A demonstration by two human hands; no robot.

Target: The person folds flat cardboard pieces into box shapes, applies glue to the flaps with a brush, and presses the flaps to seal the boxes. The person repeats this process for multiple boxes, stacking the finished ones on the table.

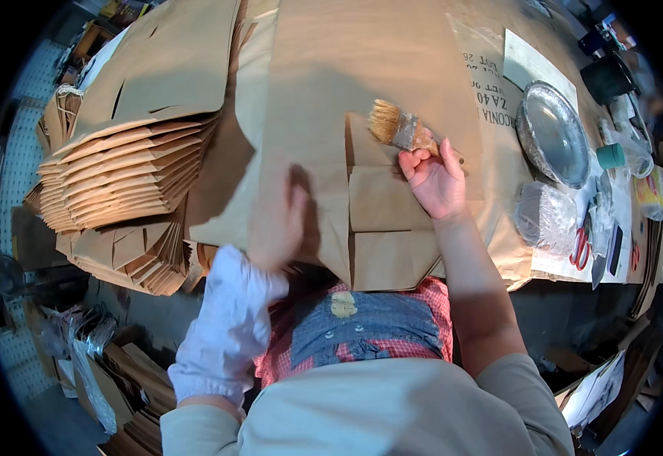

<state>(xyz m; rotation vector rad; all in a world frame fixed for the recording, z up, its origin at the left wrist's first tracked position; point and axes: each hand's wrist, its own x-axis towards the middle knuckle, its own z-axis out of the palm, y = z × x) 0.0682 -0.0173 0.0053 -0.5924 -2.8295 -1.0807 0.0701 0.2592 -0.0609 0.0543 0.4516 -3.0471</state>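
Observation:
My right hand point(436, 178) is closed around the handle of a paintbrush point(405, 129) with pale bristles and a crusted metal band, its bristles pointing to the left. Beneath it, a large brown kraft paper bag point(392, 199) lies flat on the table, with a folded flap end toward me at the near edge. On the bag's left side, my left hand point(278, 216) is smeared by motion, so its fingers cannot be made out. A tall stack of folded brown paper bags point(130, 167) stands to the left of that hand.
On the right lie a round metal pan point(553, 135), a clear plastic-wrapped bundle point(545, 216), red-handled scissors point(580, 247), a knife point(599, 262) and a green-capped container point(611, 156). A black cup point(607, 78) stands farther back. Below left, cardboard pieces point(130, 380) lean together.

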